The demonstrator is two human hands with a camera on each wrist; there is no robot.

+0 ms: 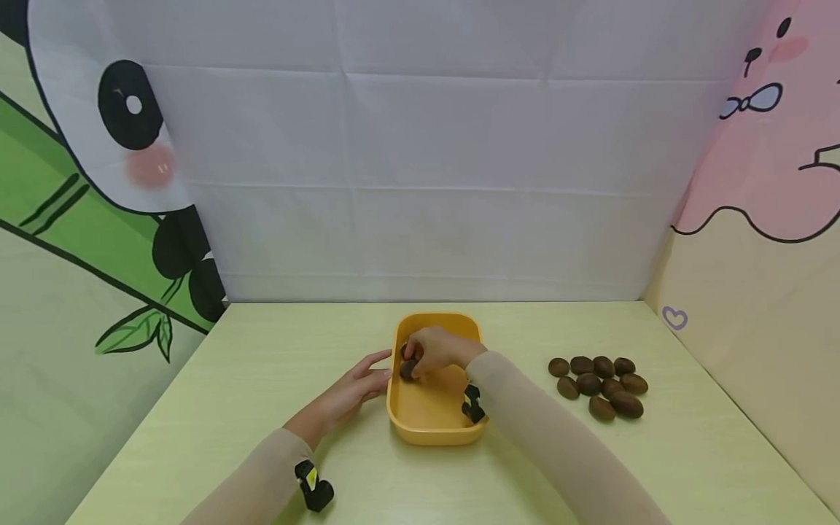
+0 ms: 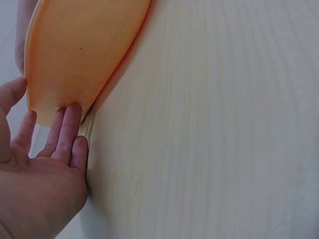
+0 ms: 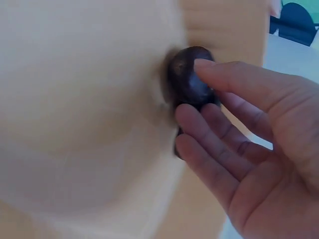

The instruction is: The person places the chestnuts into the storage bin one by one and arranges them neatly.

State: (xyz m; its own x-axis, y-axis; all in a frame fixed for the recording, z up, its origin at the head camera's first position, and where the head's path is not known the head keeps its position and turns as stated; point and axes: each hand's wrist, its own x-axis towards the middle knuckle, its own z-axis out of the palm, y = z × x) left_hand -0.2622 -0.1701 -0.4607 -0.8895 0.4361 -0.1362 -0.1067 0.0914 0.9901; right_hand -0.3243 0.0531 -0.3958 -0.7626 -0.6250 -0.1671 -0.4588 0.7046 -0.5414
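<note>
**Yellow-orange tray [image 1: 426, 408], brown ovals [image 1: 588, 384]**

Tray plain, no print. Ovals on the table [image 1: 387, 485] mid to dark brown; the oval in the tray [image 3: 192, 87] reads near-black up close. Table pale yellow, faint grain. Sleeves [image 1: 558, 430] plain beige. Wrist units [image 1: 317, 494] black, yellow patch. Backdrop [image 1: 433, 131] pale grey, crease grid. Left wall [image 1: 59, 343] greens, black-white panda print [image 1: 85, 95], pink cheek. Right wall [image 1: 755, 343] cream, pink figure [image 1: 774, 175], black outlines.

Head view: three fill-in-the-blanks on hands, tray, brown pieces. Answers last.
The hand pinching a brown piece inside the tray is the person's ____ one.
The other hand is at the tray's ____ face, not its inner one.
The group of brown pieces lies on the surface of the ____.

Missing words: right; outer; table.
</note>
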